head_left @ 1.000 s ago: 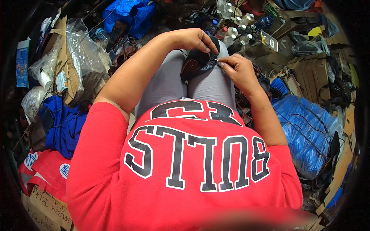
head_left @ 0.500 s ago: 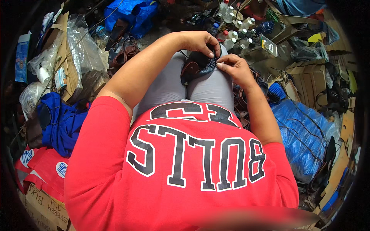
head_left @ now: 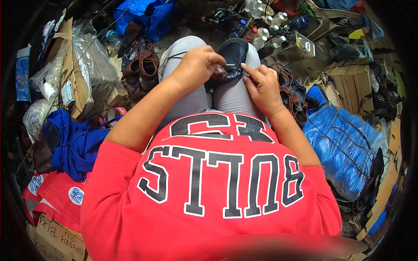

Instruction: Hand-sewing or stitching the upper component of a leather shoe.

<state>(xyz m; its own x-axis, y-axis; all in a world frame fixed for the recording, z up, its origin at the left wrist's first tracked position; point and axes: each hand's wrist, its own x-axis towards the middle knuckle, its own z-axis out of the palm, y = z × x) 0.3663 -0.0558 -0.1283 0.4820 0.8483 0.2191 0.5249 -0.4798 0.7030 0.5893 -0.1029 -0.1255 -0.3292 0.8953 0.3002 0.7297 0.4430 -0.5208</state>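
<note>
A dark navy shoe (head_left: pixel 233 50) with a brown part and stitching along its edge rests over my right thigh. My left hand (head_left: pixel 197 65) is closed in a pinch at the shoe's left side. From that hand a thin dark cord (head_left: pixel 174 55) loops out over my left knee. A small pale, needle-like sliver (head_left: pixel 230 65) shows just past the left fingertips; I cannot tell what it is. With index finger and thumb, my right hand (head_left: pixel 262 86) grips the near right edge of the shoe, its other fingers curled.
Brown strappy shoes (head_left: pixel 141 65) lie left of my legs, more shoes (head_left: pixel 291 89) to the right. Several small bottles (head_left: pixel 263 32) stand ahead. A blue plastic-wrapped bundle (head_left: pixel 342 148) is at right, blue cloth (head_left: pixel 72 145) and a cardboard box (head_left: pixel 58 235) at left.
My left hand has drawn back to the left and nearer, away from my right hand. The shoe now shows more of its toe, and the cord trails over my left knee.
</note>
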